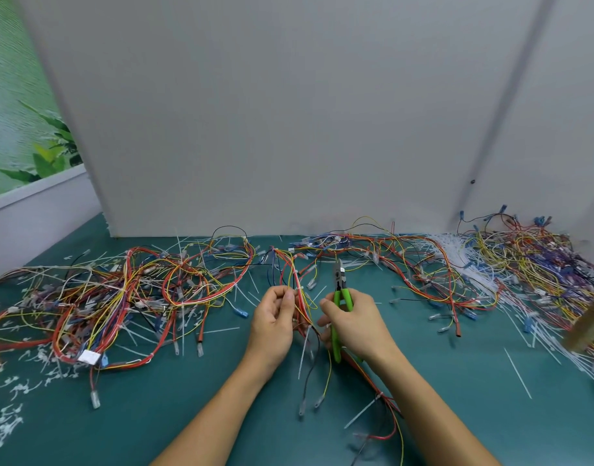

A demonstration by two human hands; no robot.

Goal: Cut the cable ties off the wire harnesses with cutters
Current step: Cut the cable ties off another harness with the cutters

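Note:
My left hand (276, 314) pinches a thin wire harness (299, 297) of red, yellow and black wires near a white cable tie at its fingertips. My right hand (353, 322) grips the green-handled cutters (341, 297), whose metal jaws point up and away, above the harness and apart from it. The harness runs from the far pile between both hands and trails down toward me, with another white cable tie (366, 408) on its lower stretch. Whether the jaws are parted I cannot tell.
A big tangle of harnesses (120, 297) lies on the left of the green mat (188, 415), another (406, 264) at the middle back and a dense pile (524, 260) at the right. Cut white tie pieces (9, 422) litter the left front. A grey wall panel (289, 129) stands behind.

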